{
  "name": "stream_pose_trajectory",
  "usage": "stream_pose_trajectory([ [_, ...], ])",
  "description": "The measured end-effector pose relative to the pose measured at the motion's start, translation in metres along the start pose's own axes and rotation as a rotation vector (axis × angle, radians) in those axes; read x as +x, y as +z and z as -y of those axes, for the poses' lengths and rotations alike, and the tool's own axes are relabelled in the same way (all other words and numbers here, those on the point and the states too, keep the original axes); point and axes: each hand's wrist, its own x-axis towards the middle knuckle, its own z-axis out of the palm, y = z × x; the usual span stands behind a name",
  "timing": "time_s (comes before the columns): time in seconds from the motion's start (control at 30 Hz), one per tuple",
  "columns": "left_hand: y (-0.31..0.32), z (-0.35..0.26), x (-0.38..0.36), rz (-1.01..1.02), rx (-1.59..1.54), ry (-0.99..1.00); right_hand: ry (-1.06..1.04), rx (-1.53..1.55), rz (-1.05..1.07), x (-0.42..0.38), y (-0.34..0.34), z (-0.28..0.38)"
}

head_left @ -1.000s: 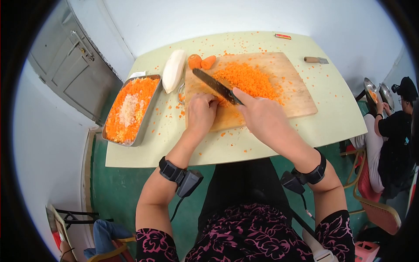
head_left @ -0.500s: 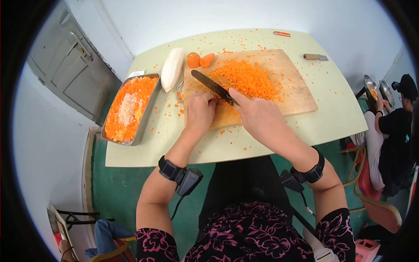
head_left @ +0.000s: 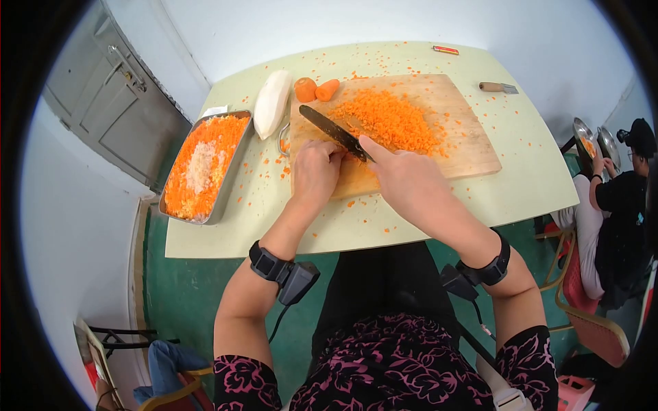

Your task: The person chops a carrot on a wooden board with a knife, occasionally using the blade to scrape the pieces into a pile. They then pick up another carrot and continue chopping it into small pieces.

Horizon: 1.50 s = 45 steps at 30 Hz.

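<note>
My right hand (head_left: pixel 410 179) grips a dark-bladed kitchen knife (head_left: pixel 330 128), its blade slanting to the upper left across the near part of the wooden cutting board (head_left: pixel 473 154). Close against the blade, my left hand (head_left: pixel 317 171) has its fingers curled down on a piece of carrot, mostly hidden under them. Beyond the knife spreads a heap of finely chopped carrot (head_left: pixel 397 123). Two carrot chunks (head_left: pixel 317 90) sit at the board's far left corner. To their left lies a long peeled white radish (head_left: pixel 273 103).
A metal tray (head_left: pixel 228 179) of chopped carrot with a pale chopped heap on top stands at the table's left. A wooden-handled tool (head_left: pixel 498 88) and a small red packet (head_left: pixel 445 50) lie at the far right. Another person (head_left: pixel 620 198) sits at right, holding a metal pan.
The view has shifted slightly, so the table appears a little higher. Both hands and the knife stay almost where they were on the board.
</note>
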Motion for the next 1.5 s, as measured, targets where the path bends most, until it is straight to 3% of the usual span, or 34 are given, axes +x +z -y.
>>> stream_pose_trajectory([
  [0.2, 0.003, 0.003, -0.002, -0.045, -0.027, -0.013, -0.068, 0.085, -0.143, 0.001, -0.009, 0.001],
  [0.3, -0.003, -0.002, 0.000, -0.018, -0.049, -0.039, -0.064, -0.001, -0.034, 0.000, -0.002, -0.001],
  [0.5, 0.000, 0.001, -0.002, -0.001, -0.039, -0.034, -0.081, 0.062, -0.125, 0.001, -0.012, 0.003],
  [0.7, 0.001, 0.003, -0.001, -0.010, -0.034, 0.009, -0.021, 0.043, -0.058, 0.002, -0.004, 0.000],
  [0.8, -0.002, 0.003, -0.001, 0.000, -0.087, -0.054, 0.046, 0.157, -0.136, 0.003, -0.012, -0.004],
  [0.9, -0.012, 0.001, 0.006, 0.003, -0.296, -0.250, 0.086, 0.190, -0.129, 0.002, -0.029, -0.004],
  [1.0, -0.020, 0.005, 0.008, 0.029, -0.284, -0.356, 0.010, 0.199, -0.159, -0.003, -0.020, -0.009],
  [1.1, -0.026, -0.002, 0.004, 0.031, -0.095, -0.311, -0.049, 0.154, -0.168, -0.006, -0.011, -0.008],
  [1.2, -0.016, 0.005, -0.005, 0.086, 0.019, -0.094, -0.021, 0.114, -0.128, -0.007, -0.016, 0.001],
  [1.3, -0.005, 0.005, -0.008, -0.011, 0.014, 0.008, -0.056, 0.036, -0.087, -0.009, -0.009, 0.003],
  [1.4, -0.003, 0.005, -0.006, 0.024, 0.005, -0.043, -0.041, -0.030, -0.021, -0.011, -0.001, 0.006],
  [1.5, -0.004, 0.002, -0.005, 0.040, -0.018, -0.061, -0.102, 0.027, -0.103, -0.004, -0.003, 0.000],
])
